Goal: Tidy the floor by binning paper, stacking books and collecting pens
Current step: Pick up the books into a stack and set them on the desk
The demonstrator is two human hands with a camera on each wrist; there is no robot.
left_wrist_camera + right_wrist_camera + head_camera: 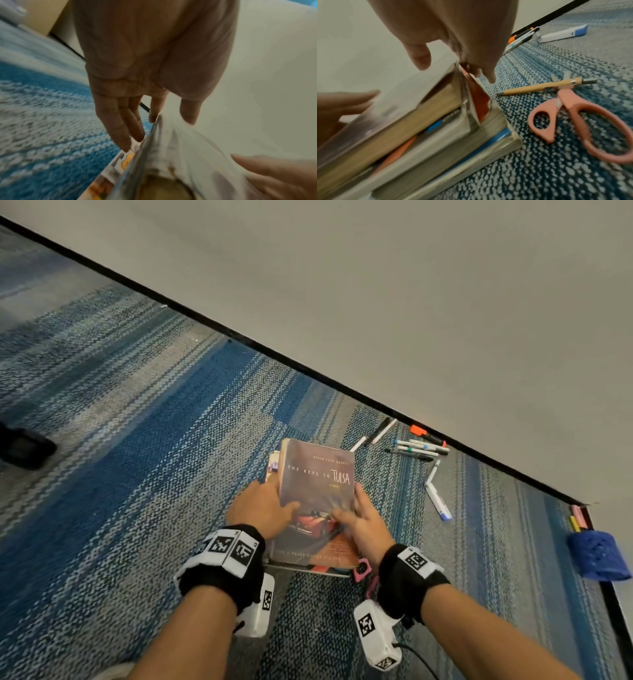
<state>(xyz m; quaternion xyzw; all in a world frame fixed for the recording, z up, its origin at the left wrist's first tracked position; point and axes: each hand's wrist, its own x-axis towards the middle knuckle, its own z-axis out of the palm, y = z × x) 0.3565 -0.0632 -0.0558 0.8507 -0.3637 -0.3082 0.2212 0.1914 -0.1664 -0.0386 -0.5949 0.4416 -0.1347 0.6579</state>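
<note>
A paperback titled "The Keys to Tulsa" (315, 491) lies on top of a stack of books (308, 571) on the blue carpet. My left hand (260, 508) sits at its left edge with the thumb on the cover. In the left wrist view the left hand (145, 60) has straight fingers (120, 132) running down the side onto a lower book (120, 162). My right hand (366, 522) mirrors it at the right edge. The right wrist view shows the top book (402, 108) slightly tilted on the stack (453, 142). Loose pens (418, 446) lie by the wall.
Pink scissors (573, 115) and a wooden pen (539, 88) lie on the carpet just right of the stack. A white and blue marker (436, 501) lies farther right. A blue pen holder (597, 556) stands in the right corner. A black object (24, 448) is at far left.
</note>
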